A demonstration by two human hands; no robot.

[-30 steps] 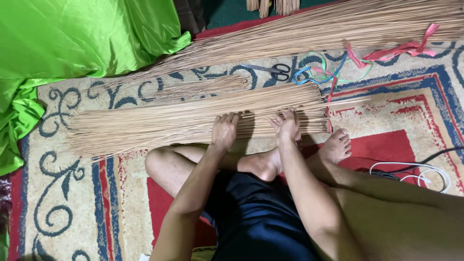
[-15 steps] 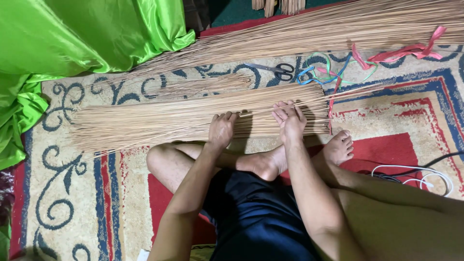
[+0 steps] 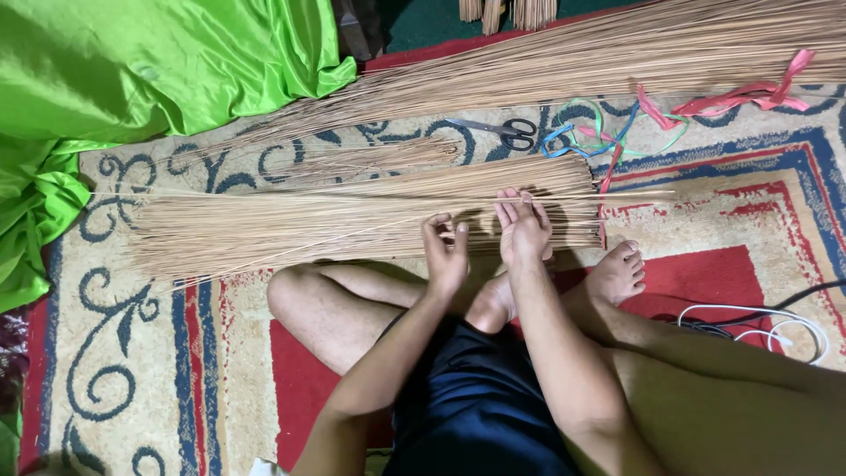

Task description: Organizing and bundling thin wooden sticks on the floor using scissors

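Both hands sit over the near bundle of thin sticks (image 3: 352,220), which lies across the carpet (image 3: 132,353) right in front of the crossed legs, w/in easy reach. Left hand (image 3: 448,254) has fingers curled and pinched on a few sticks at the bundle's near edge; right hand (image 3: 523,231) lies flatter, fingers together on top, prob. to pin the rest. Beyond: scissors (image 3: 502,130) and coloured ribbons (image 3: 634,123) near, bigger stick pile (image 3: 617,53) behind, green cloth (image 3: 132,70) at left.
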